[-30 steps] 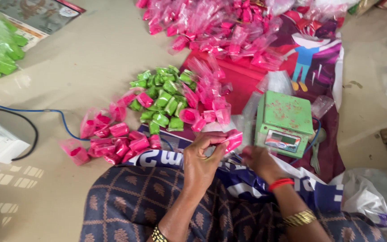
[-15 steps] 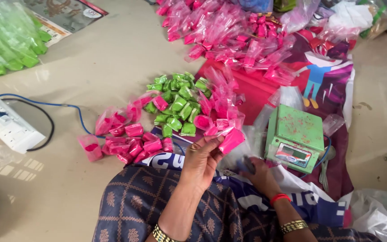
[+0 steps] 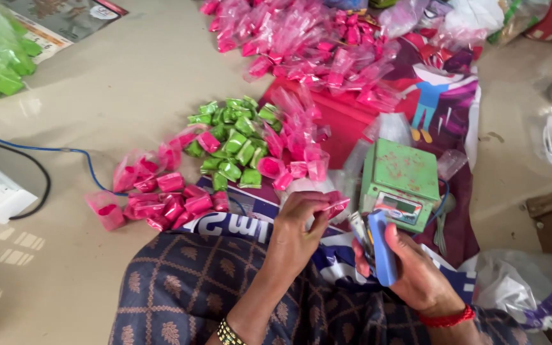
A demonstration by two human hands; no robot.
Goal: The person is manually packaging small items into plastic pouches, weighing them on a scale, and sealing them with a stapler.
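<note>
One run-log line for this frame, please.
left hand: pinches pink packet | right hand: grips blue tool | beside: green scale

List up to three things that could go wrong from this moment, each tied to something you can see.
1. The left hand pinches a pink packet only by fingertips; it could slip.
2. The right hand holds a blue-handled tool near the other hand's fingers; a nick seems possible.
3. Loose pink and green packets crowd the green scale, so colours may mix.
</note>
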